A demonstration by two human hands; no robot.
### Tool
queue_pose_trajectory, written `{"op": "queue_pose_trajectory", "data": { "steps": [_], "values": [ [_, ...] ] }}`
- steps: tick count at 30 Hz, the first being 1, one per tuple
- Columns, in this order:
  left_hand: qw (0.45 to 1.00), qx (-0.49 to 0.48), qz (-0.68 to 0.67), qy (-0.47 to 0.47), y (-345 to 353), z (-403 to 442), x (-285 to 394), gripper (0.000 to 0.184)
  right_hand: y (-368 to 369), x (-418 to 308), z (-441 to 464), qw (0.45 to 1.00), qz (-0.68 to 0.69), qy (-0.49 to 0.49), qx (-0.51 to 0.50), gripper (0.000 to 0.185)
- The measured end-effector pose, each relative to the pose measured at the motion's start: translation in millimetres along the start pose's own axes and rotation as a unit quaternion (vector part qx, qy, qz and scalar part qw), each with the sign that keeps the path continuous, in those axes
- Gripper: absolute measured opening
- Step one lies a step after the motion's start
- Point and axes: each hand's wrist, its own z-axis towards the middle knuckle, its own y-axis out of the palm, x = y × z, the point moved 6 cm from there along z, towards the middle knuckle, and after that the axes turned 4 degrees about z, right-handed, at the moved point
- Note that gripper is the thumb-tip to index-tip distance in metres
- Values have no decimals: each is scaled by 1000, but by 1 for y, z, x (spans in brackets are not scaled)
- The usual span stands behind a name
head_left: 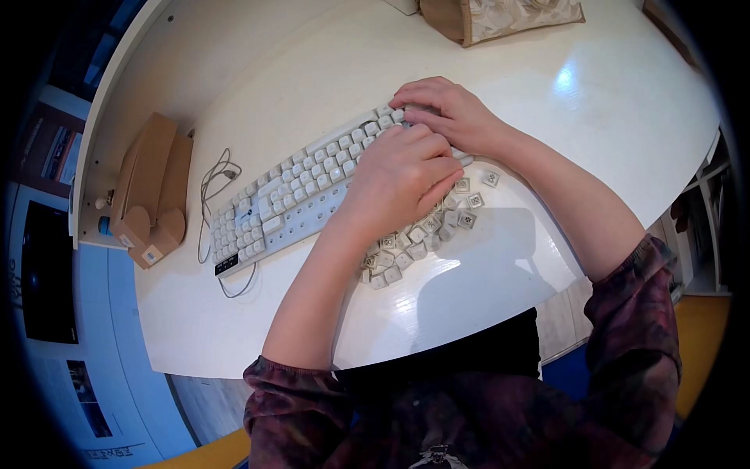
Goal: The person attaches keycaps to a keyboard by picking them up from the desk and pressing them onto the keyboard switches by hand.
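A white keyboard (301,184) lies at a slant on the white table, its lower rows nearest me without keycaps along a long stretch. Over its right part is my left hand (408,166), closed, with fingers curled and fingertips hidden. My right hand (451,113) rests at the keyboard's far right end, its fingers bent over the edge and holding it. Loose keycaps (418,234) lie in a pile on the table below the keyboard, partly behind my left hand and wrist. Some of them are upside down.
An open cardboard box (152,191) stands at the table's left side by a raised white panel. A grey cable (209,187) loops beside the keyboard's left end. A patterned beige bag (504,17) sits at the far edge. The white table (609,141) curves around me.
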Motion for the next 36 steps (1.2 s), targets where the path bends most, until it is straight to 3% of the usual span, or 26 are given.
{"op": "queue_pose_trajectory", "data": {
  "steps": [4, 8, 12, 28, 33, 36],
  "values": [
    [995, 72, 16, -73, -26, -4, -26, 8, 0, -2, 1, 1000, -6, -7, -2, 28],
    [969, 31, 23, -245, -49, -16, -59, 9, -1, -5, 2, 1000, -14, -7, -2, 29],
    [942, -114, 26, -314, -43, -24, -65, 19, -2, -8, 1, 1000, -15, 7, -14, 28],
    [958, -140, 150, -198, -33, -18, -53, 15, -2, -7, -1, 1000, -7, 1, -2, 29],
    [966, -86, 77, -231, -37, -25, -61, 38, -2, -7, -1, 1000, -5, -2, 0, 29],
    [929, -132, -13, -345, -33, -41, -79, 62, -2, -8, -1, 1000, -4, 4, -9, 29]
  ]
}}
